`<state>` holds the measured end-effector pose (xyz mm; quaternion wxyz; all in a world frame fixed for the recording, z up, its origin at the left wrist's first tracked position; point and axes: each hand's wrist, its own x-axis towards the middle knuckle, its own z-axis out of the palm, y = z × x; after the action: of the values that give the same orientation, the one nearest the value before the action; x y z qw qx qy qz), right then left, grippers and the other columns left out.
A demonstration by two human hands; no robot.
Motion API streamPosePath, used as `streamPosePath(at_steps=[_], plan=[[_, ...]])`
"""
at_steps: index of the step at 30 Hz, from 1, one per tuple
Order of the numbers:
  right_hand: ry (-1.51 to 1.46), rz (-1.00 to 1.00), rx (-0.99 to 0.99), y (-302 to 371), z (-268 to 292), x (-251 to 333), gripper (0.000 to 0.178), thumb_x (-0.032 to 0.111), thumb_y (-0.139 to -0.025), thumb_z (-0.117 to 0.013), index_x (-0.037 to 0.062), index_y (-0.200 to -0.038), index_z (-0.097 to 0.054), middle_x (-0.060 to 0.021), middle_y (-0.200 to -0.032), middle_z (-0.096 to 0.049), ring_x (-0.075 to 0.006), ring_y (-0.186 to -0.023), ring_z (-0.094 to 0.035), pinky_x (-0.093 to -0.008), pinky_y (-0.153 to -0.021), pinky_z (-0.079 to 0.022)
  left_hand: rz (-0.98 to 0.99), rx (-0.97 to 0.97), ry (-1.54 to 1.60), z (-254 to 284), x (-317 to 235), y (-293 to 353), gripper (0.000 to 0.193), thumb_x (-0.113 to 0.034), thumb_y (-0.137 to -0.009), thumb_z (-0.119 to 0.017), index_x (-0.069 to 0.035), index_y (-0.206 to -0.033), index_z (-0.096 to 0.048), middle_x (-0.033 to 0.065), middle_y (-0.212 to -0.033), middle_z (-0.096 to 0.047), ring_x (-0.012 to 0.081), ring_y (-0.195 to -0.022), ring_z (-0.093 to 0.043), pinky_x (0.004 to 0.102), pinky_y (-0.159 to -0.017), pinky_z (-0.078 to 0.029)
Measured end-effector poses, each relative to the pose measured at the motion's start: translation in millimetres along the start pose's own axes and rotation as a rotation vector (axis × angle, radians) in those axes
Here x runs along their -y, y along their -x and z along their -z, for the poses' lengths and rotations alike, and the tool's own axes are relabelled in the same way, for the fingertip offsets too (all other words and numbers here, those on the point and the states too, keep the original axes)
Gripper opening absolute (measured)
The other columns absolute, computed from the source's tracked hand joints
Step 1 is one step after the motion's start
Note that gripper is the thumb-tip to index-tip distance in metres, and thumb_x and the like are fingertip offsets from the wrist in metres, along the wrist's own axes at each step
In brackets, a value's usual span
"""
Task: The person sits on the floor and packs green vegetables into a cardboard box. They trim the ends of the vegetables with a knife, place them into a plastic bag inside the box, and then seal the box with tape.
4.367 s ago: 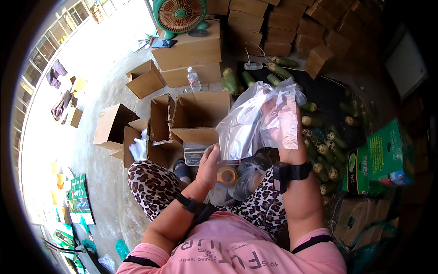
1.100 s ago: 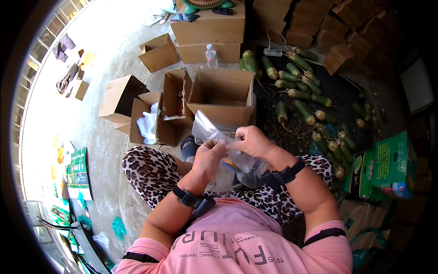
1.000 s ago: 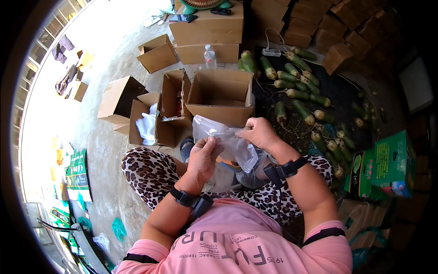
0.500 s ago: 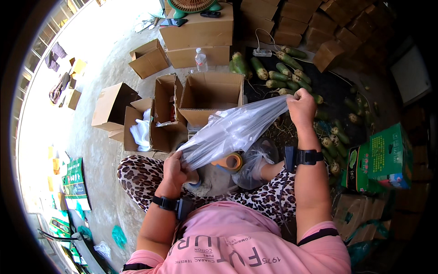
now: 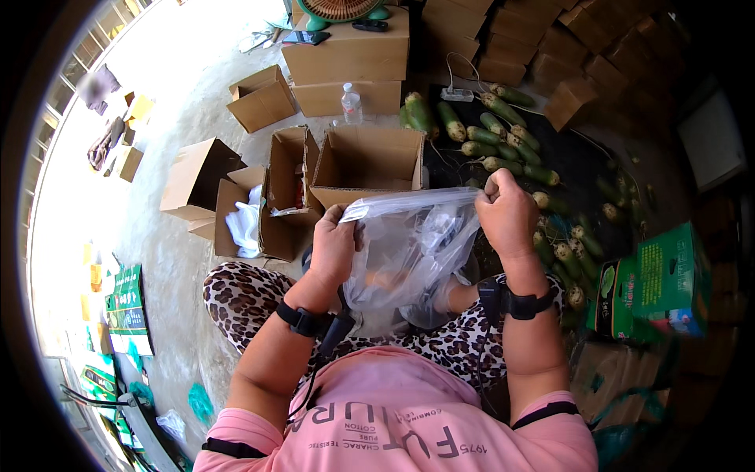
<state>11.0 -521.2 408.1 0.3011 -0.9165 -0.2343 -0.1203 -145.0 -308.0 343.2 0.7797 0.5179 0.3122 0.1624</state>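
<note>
A clear plastic bag [image 5: 409, 244] hangs between my two hands above my lap, its upper edge stretched nearly level. My left hand [image 5: 334, 244] pinches the bag's left upper corner. At the right upper corner, my right hand [image 5: 507, 212] grips the film with bent fingers. Through the bag my lower legs and a blurred orange shape show faintly. Just beyond it stands an open cardboard box [image 5: 368, 157]. Several green radishes [image 5: 503, 141] lie on a dark sheet past my right hand.
More open boxes [image 5: 206, 177] stand to the left, one with white plastic [image 5: 245, 224] inside. A water bottle [image 5: 351, 104] stands behind them, near a big carton [image 5: 346, 55] bearing a fan [image 5: 340, 8]. A green printed box [image 5: 668, 279] sits at right. A power strip [image 5: 458, 94] lies beyond the radishes.
My left hand has moved up and away from my lap, and my right hand slightly down and left. The bag, earlier pulled taut on a slant, now hangs open-sided below a level edge.
</note>
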Motion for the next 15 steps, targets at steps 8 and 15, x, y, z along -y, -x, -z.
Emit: streamPosePath(at_steps=[8,15], plan=[[-0.527,0.622,0.004,71,21,85,0.03,0.002,-0.077,-0.069,0.0,-0.106,-0.061,-0.0177,-0.104,-0.062,-0.0336,-0.091,-0.063,-0.0409,-0.081,-0.052,-0.211,0.182,-0.022,-32,-73,-10,0.019,-0.012,-0.099,-0.045,-0.003,-0.107,-0.059,-0.0019,-0.077,-0.057,0.0046,-0.063,-0.049,0.0208,-0.055,-0.039],[0.008,0.15,0.073,31,-52,60,0.062,0.012,-0.08,-0.066,-0.0049,-0.135,-0.043,-0.0305,-0.137,-0.043,-0.0483,-0.126,-0.042,-0.055,-0.106,-0.036,-0.383,0.24,-0.38,-12,-119,-15,0.026,-0.004,-0.095,-0.045,0.004,-0.115,-0.058,0.0003,-0.082,-0.06,0.0034,-0.068,-0.052,0.0198,-0.06,-0.043]])
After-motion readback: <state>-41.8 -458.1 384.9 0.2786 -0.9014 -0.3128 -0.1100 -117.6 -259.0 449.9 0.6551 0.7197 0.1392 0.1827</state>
